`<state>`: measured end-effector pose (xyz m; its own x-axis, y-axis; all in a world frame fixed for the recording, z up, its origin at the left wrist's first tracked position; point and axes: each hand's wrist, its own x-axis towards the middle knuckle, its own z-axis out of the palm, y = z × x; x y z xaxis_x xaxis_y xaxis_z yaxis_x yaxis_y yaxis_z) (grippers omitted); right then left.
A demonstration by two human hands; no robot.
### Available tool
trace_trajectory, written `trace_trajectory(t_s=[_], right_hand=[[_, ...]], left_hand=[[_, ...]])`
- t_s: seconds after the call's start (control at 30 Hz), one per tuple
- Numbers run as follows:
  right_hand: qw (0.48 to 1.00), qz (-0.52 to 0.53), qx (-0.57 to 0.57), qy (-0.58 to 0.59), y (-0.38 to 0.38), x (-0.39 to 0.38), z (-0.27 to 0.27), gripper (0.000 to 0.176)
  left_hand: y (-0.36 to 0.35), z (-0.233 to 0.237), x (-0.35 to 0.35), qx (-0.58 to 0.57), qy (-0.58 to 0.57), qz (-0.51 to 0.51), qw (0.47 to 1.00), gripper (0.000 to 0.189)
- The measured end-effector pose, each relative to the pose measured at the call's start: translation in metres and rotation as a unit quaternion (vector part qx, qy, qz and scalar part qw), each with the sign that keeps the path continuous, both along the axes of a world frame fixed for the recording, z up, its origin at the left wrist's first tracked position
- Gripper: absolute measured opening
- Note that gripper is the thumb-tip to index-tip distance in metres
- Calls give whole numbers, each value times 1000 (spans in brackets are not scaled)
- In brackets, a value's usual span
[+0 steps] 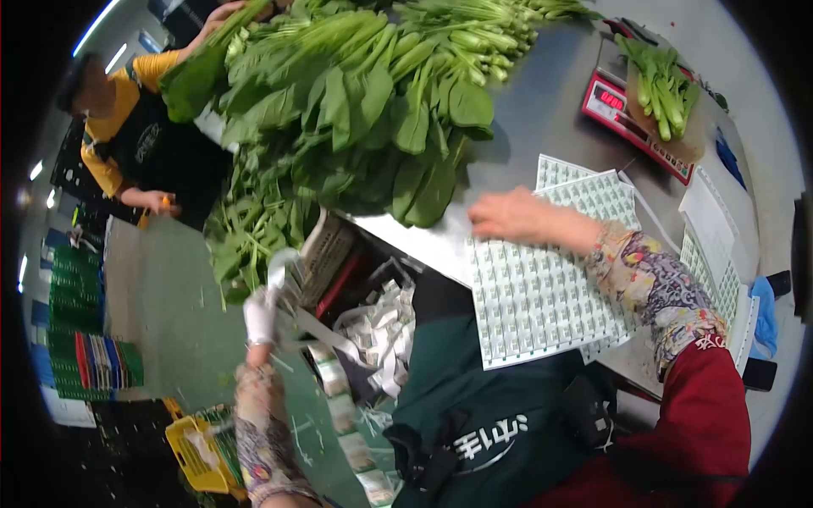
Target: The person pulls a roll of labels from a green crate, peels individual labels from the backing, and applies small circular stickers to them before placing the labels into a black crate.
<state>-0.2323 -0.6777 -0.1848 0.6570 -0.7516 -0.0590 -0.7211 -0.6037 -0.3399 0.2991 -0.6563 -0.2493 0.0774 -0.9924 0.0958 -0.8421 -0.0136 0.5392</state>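
Note:
My right hand point(512, 215) lies over the upper left part of printed label sheets point(550, 288), with its fingers stretched out. The sheets overlap at the table's near edge and carry rows of small stickers. My left hand point(261, 320), in a white glove, is held low at the left, closed and partly blurred. A whitish, round, roll-like thing point(284, 269) shows at its fingertips; what exactly it holds I cannot make out. Beyond it, a large heap of leafy green vegetables point(339, 93) covers the table's far left.
A red scale point(631, 127) bears a bunch of greens point(660, 89). Crumpled label strips point(381, 330) fill a bin below the table edge, and a long strip point(343, 415) hangs beside it. Another person point(127, 135) stands at left. A yellow basket point(199, 457) sits on the floor.

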Motion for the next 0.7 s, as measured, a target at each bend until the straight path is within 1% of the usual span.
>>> trace_trajectory(t_s=[0.03,0.07,0.1,0.13,0.17,0.2,0.23,0.27,0.3,0.33,0.37,0.4,0.47,0.53,0.57,0.6,0.63,0.67,0.7], right_hand=[[999,35,-9,-25,-2,-1,-9,32],[996,71,-21,-48,-3,-3,-16,32],[994,91,-9,-66,-1,-3,-14,31],[990,113,9,-85,1,-2,-12,31],[987,131,0,-88,2,-1,-9,29],[984,151,-8,-91,4,0,-7,27],[983,165,-14,-79,4,1,-7,20],[980,171,-19,-103,5,1,-6,18],[976,178,-24,-126,8,1,-4,16],[970,186,-28,-151,9,1,-4,14],[972,197,-46,-117,9,1,-5,14],[971,200,-61,-112,11,1,-1,13],[970,205,-85,-103,18,3,7,12],[967,209,-101,-108,20,3,4,11],[966,210,-101,-116,22,3,3,10],[964,209,-101,-125,24,3,1,9],[961,215,-124,-122,23,2,-10,9],[958,204,-130,-156,22,-1,-10,10],[954,193,-130,-191,24,-4,-10,12]], left_hand=[[12,-25,-3,-64,-198,-42,977,26],[26,-29,-33,-42,-132,48,989,27],[38,-27,-58,-68,-190,34,979,26],[49,-7,-91,-60,-194,18,979,24],[61,19,-133,-11,-137,43,990,21],[69,26,-156,-43,-83,-4,996,19],[70,16,-169,-117,-71,-66,988,22],[78,30,-197,-30,-29,-45,998,30],[81,35,-218,-47,-13,-85,995,36],[83,33,-237,-34,60,-114,991,43],[83,33,-253,9,83,-128,988,49],[81,33,-268,-16,66,-170,983,54],[79,46,-295,15,46,-183,982,50],[72,24,-308,-18,119,-201,972,39],[67,15,-319,21,305,-171,937,26],[65,27,-325,93,350,-126,923,21],[63,40,-330,136,349,-95,922,19],[61,47,-334,179,347,-62,919,18],[58,31,-333,140,328,-87,930,18]])
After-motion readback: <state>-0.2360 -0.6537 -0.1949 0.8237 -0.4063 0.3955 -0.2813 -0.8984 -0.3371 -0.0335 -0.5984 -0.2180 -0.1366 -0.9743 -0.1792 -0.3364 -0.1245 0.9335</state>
